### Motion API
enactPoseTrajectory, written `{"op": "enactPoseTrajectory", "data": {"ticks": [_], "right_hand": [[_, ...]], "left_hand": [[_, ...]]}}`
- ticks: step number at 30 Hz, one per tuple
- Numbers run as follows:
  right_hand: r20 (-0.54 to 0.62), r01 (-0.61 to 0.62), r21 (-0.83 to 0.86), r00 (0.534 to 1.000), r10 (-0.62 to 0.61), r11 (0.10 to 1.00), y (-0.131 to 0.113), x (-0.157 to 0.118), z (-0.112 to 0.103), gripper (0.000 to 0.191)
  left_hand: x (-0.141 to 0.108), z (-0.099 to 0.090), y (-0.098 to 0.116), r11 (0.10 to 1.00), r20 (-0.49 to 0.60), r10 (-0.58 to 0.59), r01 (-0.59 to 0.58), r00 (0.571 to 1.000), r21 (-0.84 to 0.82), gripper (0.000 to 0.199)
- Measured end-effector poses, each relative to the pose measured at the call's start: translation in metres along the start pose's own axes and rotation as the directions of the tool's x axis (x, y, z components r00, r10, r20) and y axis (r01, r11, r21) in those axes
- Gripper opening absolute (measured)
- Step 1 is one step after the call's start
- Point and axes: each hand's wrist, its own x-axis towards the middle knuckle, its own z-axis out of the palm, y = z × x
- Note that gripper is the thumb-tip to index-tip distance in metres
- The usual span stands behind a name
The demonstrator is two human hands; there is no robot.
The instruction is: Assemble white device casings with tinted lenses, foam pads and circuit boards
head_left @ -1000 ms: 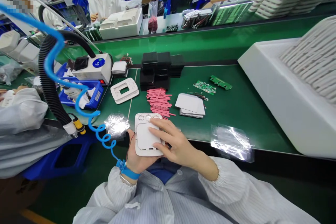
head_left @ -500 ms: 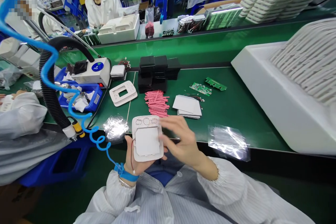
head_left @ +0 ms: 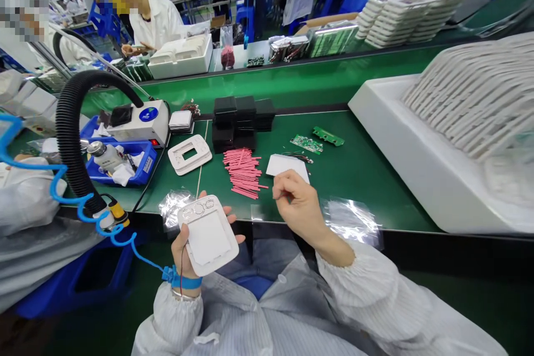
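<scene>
My left hand (head_left: 186,256) holds a white plastic housing (head_left: 228,253) from below, thumb on its near left edge. A flat white panel (head_left: 209,238) sits in the housing's recess, and a thin red-and-black wire hangs from it over my wrist. Cutout shapes show along the housing's far end. My right hand (head_left: 297,200) is closed in a pinch, apart from the housing. From its fingers seems to hang a faint clear plastic film (head_left: 265,214). Just beyond that hand lies a stack of white panels (head_left: 283,164).
Pink strips (head_left: 242,172), black blocks (head_left: 233,122), green circuit boards (head_left: 306,143) and another white housing (head_left: 189,154) lie on the green bench. Clear film piles (head_left: 354,219) rest at its near edge. A foam box (head_left: 400,178) stands right; a black hose (head_left: 62,122) arches left.
My left hand has moved left and nearer with the housing, now tilted. My right hand has come away from the housing's right side and closed into a pinch. The view has shifted slightly.
</scene>
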Motion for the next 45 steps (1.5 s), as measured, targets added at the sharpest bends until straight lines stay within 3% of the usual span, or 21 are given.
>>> {"op": "enactPoseTrajectory", "data": {"ticks": [4,7,10,14,17,21,23,26,30,34,37,41,45], "right_hand": [[0.155,0.194,-0.268,0.975,-0.157,0.944,0.015,0.010,0.003,0.031],[0.279,0.266,-0.570,0.953,-0.122,0.777,0.027,0.006,0.016,0.028],[0.278,0.238,-0.684,0.959,-0.056,0.689,0.037,-0.002,0.028,0.023],[0.242,0.194,-0.704,0.970,-0.026,0.683,0.042,-0.006,0.029,0.020],[0.229,0.185,-0.674,0.973,-0.036,0.715,0.031,-0.006,0.021,0.017],[0.281,0.339,-0.299,0.925,-0.257,0.892,-0.007,-0.007,0.011,0.015],[0.333,0.436,-0.175,0.870,-0.363,0.883,-0.024,-0.010,0.009,0.017],[0.417,0.511,-0.208,0.818,-0.397,0.834,-0.035,-0.014,0.010,0.018],[0.452,0.540,-0.282,0.804,-0.386,0.793,-0.032,-0.018,0.015,0.018],[0.432,0.553,-0.241,0.797,-0.422,0.798,-0.034,-0.020,0.022,0.018],[0.397,0.470,-0.118,0.830,-0.392,0.875,-0.036,-0.020,0.020,0.014],[0.338,0.121,-0.005,0.934,-0.112,0.993,-0.029,-0.017,0.009,0.010],[0.472,-0.165,0.091,0.875,0.103,0.982,-0.023,-0.022,0.009,0.006]], "left_hand": [[-0.002,0.001,0.003,0.999,0.010,0.035,-0.035,0.999,-0.006,0.083],[-0.002,0.004,0.001,1.000,0.030,-0.011,0.011,0.999,-0.011,0.078],[-0.001,0.008,-0.001,0.997,0.000,-0.074,0.074,0.997,0.030,0.072],[0.003,0.011,-0.001,0.987,-0.034,-0.117,0.120,0.993,0.106,0.072],[0.006,0.011,-0.004,0.979,-0.037,-0.131,0.135,0.991,0.150,0.074],[0.010,0.009,-0.010,0.981,-0.084,-0.140,0.149,0.987,0.123,0.066],[0.012,0.008,-0.013,0.987,-0.135,-0.115,0.128,0.984,0.093,0.058],[0.013,0.008,-0.014,0.993,-0.187,-0.068,0.084,0.980,0.080,0.057],[0.013,0.007,-0.016,0.993,-0.145,-0.075,0.087,0.987,0.078,0.058],[0.013,0.003,-0.021,0.983,-0.102,-0.118,0.131,0.988,0.126,0.052],[0.012,0.003,-0.021,0.971,-0.087,-0.158,0.171,0.984,0.166,0.044],[0.009,0.010,-0.014,0.971,-0.031,-0.162,0.165,0.986,0.170,0.048],[0.008,0.016,-0.011,0.959,0.002,-0.155,0.150,0.988,0.239,0.048]]}}
